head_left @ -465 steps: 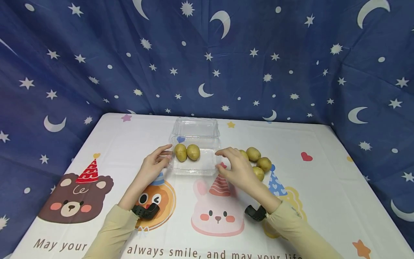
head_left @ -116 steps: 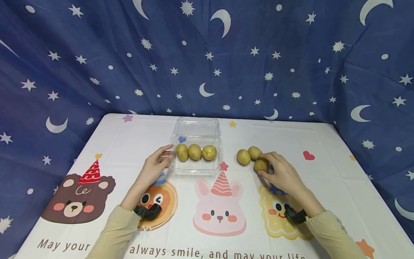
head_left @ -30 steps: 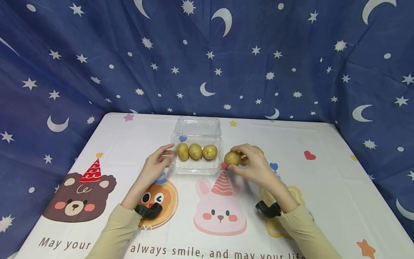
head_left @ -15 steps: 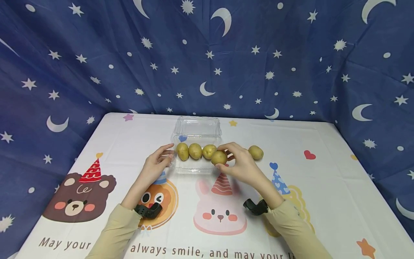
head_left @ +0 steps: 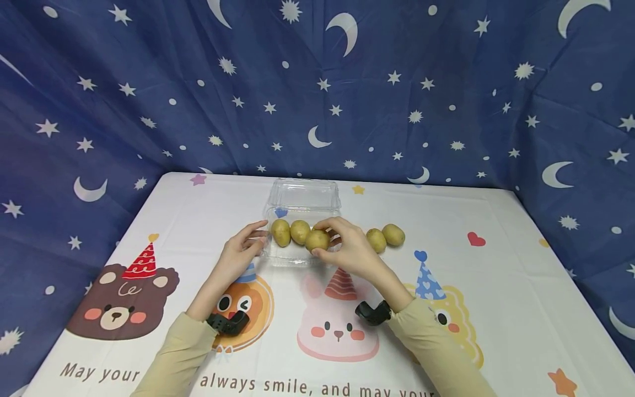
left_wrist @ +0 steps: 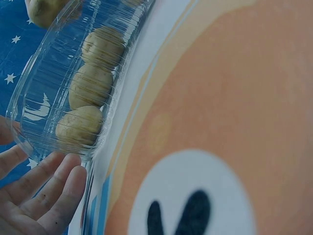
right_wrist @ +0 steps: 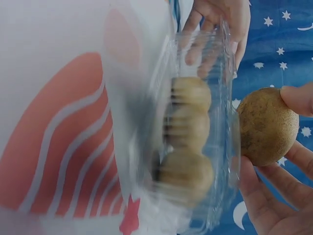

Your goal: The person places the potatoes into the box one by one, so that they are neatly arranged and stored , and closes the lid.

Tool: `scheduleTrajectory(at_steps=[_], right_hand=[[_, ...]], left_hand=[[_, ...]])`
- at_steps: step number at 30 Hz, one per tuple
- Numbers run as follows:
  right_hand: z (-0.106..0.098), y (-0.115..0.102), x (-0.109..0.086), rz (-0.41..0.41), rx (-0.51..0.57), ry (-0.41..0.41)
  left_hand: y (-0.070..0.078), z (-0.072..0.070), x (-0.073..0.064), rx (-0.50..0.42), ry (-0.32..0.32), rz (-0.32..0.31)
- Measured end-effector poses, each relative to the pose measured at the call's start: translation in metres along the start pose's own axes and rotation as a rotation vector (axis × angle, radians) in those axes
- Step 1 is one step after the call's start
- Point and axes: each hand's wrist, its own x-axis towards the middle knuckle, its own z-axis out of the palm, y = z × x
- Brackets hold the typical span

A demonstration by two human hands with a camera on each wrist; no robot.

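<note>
Right hand [head_left: 353,251] grips a potato [right_wrist: 268,126] — round, yellow-brown, faintly mottled

Behind your table, a deep blue cloth curtain [head_left: 248,82] fills the upper frame, scattered with white crescent moons, stars and dots. Your white tablecloth [head_left: 521,309] carries a brown bear print [head_left: 124,309] at lower left, its red hat [head_left: 140,262] squiggled in white. Beside it you have an orange round-faced print [head_left: 255,306]; at lower centre, a pink rabbit print [head_left: 339,344] with a striped red hat; at lower right, a yellow scalloped biscuit print [head_left: 461,314] under a blue hat with pale hearts. Brown lettering [head_left: 317,387] runs along the bottom. Mid-frame, your oval potatoes [head_left: 300,232] are yellowish olive, your hinged plastic container [head_left: 290,258] colourless and clear. Your long sleeves [head_left: 176,353] are plain beige, your wrist cameras [head_left: 227,323] black.
</note>
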Motion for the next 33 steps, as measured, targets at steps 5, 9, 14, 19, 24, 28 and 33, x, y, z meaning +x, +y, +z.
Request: scheduleTrajectory(at_steps=[5, 9, 14, 19, 24, 28, 33], right_hand=[[0.009, -0.003, 0.007, 0.011, 0.012, -0.005], [0.016, -0.006, 0.012, 0.015, 0.023, -0.009], [0.026, -0.007, 0.019, 0.016, 0.056, -0.018], [0.036, -0.007, 0.025, 0.011, 0.08, -0.019], [0.045, -0.008, 0.032, 0.032, 0.074, -0.025], [0.05, -0.011, 0.035, 0.074, 0.057, -0.045], [0.055, -0.013, 0.037, 0.11, 0.035, -0.053]], left_hand=[[0.0, 0.0, 0.0, 0.005, 0.002, 0.0], [0.001, 0.0, 0.0, -0.001, 0.004, 0.002], [0.002, 0.0, 0.0, -0.008, 0.002, 0.006], [0.002, 0.0, -0.001, -0.013, -0.001, 0.003], [0.001, -0.001, -0.002, -0.017, -0.002, 0.009], [0.001, -0.002, -0.002, -0.017, -0.006, 0.018], [-0.001, -0.001, 0.0, -0.006, -0.008, 0.02]])
